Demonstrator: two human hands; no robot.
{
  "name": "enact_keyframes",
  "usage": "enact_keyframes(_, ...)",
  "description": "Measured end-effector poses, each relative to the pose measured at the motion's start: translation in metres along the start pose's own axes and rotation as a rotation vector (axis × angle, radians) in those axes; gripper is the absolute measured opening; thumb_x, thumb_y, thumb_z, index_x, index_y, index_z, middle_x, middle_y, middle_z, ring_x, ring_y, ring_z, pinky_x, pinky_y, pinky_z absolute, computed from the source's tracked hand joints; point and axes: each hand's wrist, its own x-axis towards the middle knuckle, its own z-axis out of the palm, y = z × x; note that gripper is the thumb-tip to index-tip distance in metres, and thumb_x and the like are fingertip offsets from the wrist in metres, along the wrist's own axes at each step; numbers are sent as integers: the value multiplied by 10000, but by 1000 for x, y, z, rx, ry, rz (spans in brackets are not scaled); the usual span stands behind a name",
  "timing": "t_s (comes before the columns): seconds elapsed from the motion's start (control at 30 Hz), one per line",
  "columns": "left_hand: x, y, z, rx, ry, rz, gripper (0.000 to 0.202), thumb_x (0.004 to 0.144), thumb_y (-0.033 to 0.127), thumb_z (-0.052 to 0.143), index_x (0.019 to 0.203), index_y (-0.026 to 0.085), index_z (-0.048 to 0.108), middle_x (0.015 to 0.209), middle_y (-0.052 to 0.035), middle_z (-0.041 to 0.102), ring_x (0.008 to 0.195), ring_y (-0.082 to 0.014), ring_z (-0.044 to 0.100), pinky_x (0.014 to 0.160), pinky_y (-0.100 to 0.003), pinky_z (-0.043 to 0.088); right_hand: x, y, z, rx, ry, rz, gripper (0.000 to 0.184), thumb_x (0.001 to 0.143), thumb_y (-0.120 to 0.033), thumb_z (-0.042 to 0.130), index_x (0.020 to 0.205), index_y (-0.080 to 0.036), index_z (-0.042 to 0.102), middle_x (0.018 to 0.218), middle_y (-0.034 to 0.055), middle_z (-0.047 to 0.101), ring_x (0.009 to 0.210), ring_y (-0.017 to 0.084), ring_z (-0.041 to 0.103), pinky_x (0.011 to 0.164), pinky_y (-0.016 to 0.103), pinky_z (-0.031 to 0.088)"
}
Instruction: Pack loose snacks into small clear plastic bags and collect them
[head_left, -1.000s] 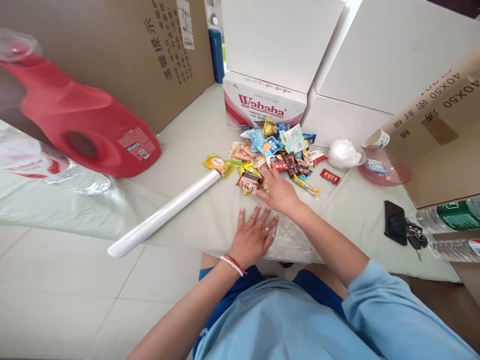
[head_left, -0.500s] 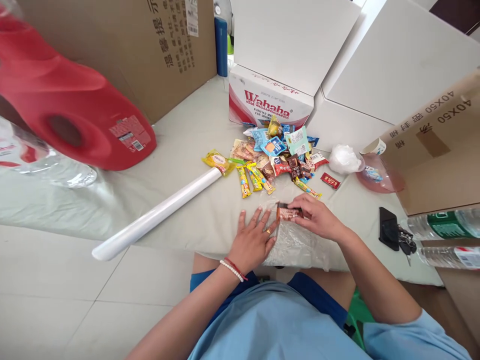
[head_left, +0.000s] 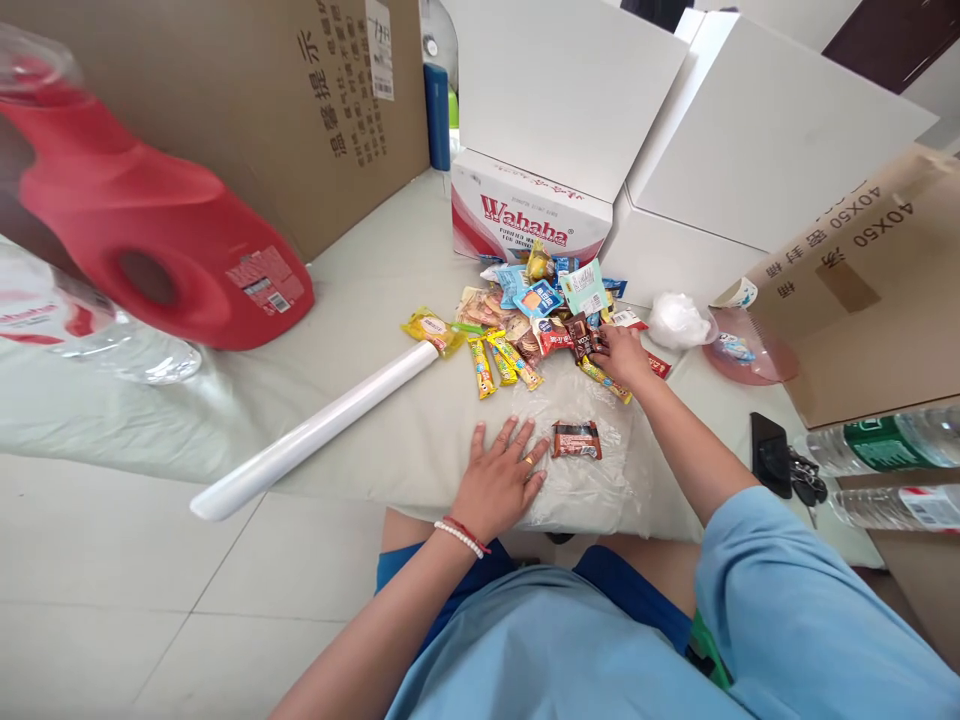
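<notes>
My left hand [head_left: 498, 480] lies flat on the cloth near the front edge, fingers spread, holding nothing. To its right a brown wrapped snack bar [head_left: 577, 440] rests on a clear plastic bag [head_left: 600, 495], untouched by either hand. My right hand [head_left: 624, 356] reaches to the right side of a snack pile, its fingers bent onto a small brown snack packet [head_left: 598, 341] that they mostly cover. Beside those fingertips is a dark cocoa packet [head_left: 580, 336]. Yellow stick packets [head_left: 514, 358] lie along the pile's front, and a red packet [head_left: 659, 367] shows partly behind my right hand.
A white roll [head_left: 315, 432] lies diagonally at left, touching a yellow packet [head_left: 433, 331]. A red jug [head_left: 172, 235] stands farther left. Behind the pile is a Wahaha carton [head_left: 529, 212]. At right are a crumpled white bag [head_left: 679, 321], pink bowl [head_left: 757, 352], phone [head_left: 769, 455], keys and bottles.
My right hand has let go of the brown snack bar, leaving it on the plastic bag, and has moved away from me to the pile. My left hand stays flat in place.
</notes>
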Motion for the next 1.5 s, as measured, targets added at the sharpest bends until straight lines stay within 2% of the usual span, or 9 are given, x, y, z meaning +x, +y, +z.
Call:
enact_keyframes(0.1, 0, 0, 0, -2, -1, -7, 501, 1064, 485, 419, 1534, 348, 525, 1680, -46, 406, 1580, -327, 331, 1263, -727, 188, -2, -3, -2, 97, 102, -18, 444, 973, -260, 502, 1362, -100, 643, 1297, 210, 680, 1223, 374, 560, 1025, 483, 465)
enact_keyframes(0.23, 0, 0, 0, 5, 10, -2, 503, 1063, 485, 420, 1535, 347, 526, 1673, -48, 420, 1574, -327, 344, 1268, -716, 190, -56, -16, -26, 208, 211, -198, 436, 1007, -359, 505, 1355, -130, 635, 1191, 169, 697, 1106, 331, 623, 970, 455, 507)
enact_keyframes(0.33, 0, 0, 0, 18, 8, 0, 501, 1065, 469, 417, 1543, 352, 514, 1672, -46, 422, 1574, -327, 343, 1266, -715, 189, -117, -34, -35, 137, 73, -333, 331, 1006, -336, 533, 1264, -185, 675, 1088, 131, 690, 1065, 310, 633, 920, 421, 525)
enact_keyframes(0.47, 1, 1, 0, 51, -10, 0, 505, 1068, 456, 413, 1548, 332, 508, 1676, -59, 413, 1580, -337, 329, 1257, -725, 185, -166, -52, -21, 117, -238, -373, 416, 948, -244, 635, 1363, -230, 616, 1284, 124, 609, 1078, 261, 659, 850, 356, 555)
enact_keyframes(0.67, 1, 1, 2, 73, -18, 16, 481, 1068, 453, 411, 1502, 317, 565, 1684, -66, 399, 1582, -336, 325, 1262, -721, 173, -148, -44, -23, 224, -407, -524, 785, 829, -220, 803, 1536, -280, 467, 1545, 129, 444, 1172, 253, 677, 988, 371, 534)
enact_keyframes(0.77, 1, 1, 3, 72, -10, 4, 492, 1069, 459, 402, 1517, 317, 549, 1683, -67, 400, 1579, -335, 331, 1263, -723, 166, -137, -47, -33, 67, -495, -597, 626, 871, -230, 755, 1459, -285, 548, 1502, 95, 544, 1168, 268, 685, 905, 329, 520)
enact_keyframes(0.87, 1, 2, 2, 65, -9, 2, 513, 1070, 458, 397, 1555, 327, 500, 1677, -71, 412, 1576, -333, 337, 1264, -716, 166, -135, -49, -37, -3, -454, -497, 437, 938, -314, 680, 1361, -241, 602, 1305, 92, 678, 1119, 269, 695, 828, 299, 486)
enact_keyframes(1.33, 0, 3, 3, 80, 3, 7, 505, 1062, 434, 400, 1542, 331, 518, 1666, -79, 434, 1562, -342, 358, 1251, -727, 168, -149, -40, -30, -75, -341, -307, 425, 925, -391, 653, 1310, -213, 611, 1234, 110, 691, 1061, 287, 695, 767, 319, 461)
enact_keyframes(1.5, 0, 3, 5, 102, 7, 8, 504, 1062, 424, 405, 1541, 317, 519, 1666, -81, 434, 1559, -345, 362, 1240, -734, 193, -148, -54, -27, -68, -351, -296, 428, 949, -456, 642, 1307, -224, 605, 1269, 107, 693, 1079, 282, 702, 758, 316, 469)
